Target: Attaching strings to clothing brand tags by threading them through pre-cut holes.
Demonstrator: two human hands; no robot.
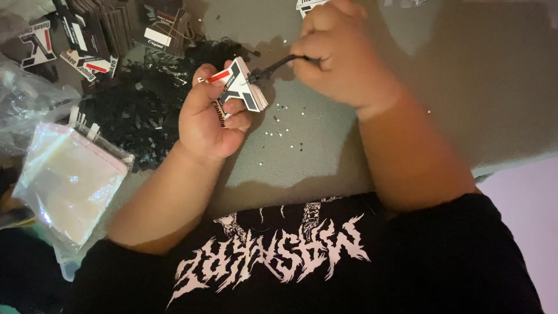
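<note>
1. Tag stack (pixel 244 87) sits clamped in the curled left hand (pixel 209 119), above the grey table (pixel 465 87).
2. Right hand (pixel 331 49), fisted just right of the stack, pinches a black cord (pixel 276 65) reaching its corner.
3. Keep the stack squared and the cord taut; a steady pull looks best.
4. Left of the stack: black fastener pile (pixel 139 110), clear bags (pixel 67 180). Small bright specks (pixel 279 125) lie just below it.

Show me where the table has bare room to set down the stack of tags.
The widest bare stretch of table lies beyond the right hand. A smaller patch between the forearms is dotted with tiny white bits. Past the left hand it is crowded: black strings, loose tags, clear bags.
</note>
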